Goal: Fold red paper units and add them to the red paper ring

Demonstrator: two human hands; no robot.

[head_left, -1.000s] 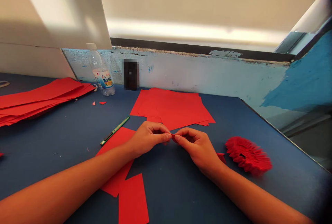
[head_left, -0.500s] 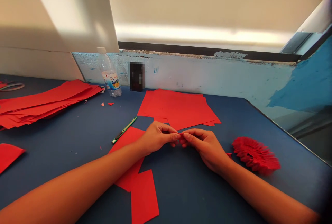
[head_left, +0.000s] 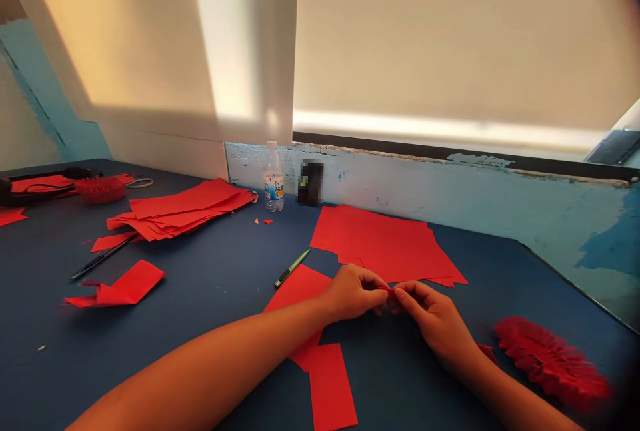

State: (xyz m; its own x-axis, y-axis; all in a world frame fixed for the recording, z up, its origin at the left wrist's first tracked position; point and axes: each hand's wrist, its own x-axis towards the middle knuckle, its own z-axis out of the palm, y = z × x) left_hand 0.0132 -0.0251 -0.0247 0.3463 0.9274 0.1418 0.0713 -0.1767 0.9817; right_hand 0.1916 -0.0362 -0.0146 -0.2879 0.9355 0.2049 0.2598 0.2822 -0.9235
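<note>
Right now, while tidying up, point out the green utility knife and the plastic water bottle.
green utility knife [head_left: 293,268], head view, on its handle
plastic water bottle [head_left: 273,186], head view, on its label

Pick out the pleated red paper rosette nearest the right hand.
The large pleated red paper rosette, right of the right hand; the other rosette sits far left on the table.

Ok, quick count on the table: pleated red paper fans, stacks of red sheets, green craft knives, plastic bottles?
Pleated red paper fans: 2
Stacks of red sheets: 2
Green craft knives: 1
Plastic bottles: 1
Total: 6
</note>
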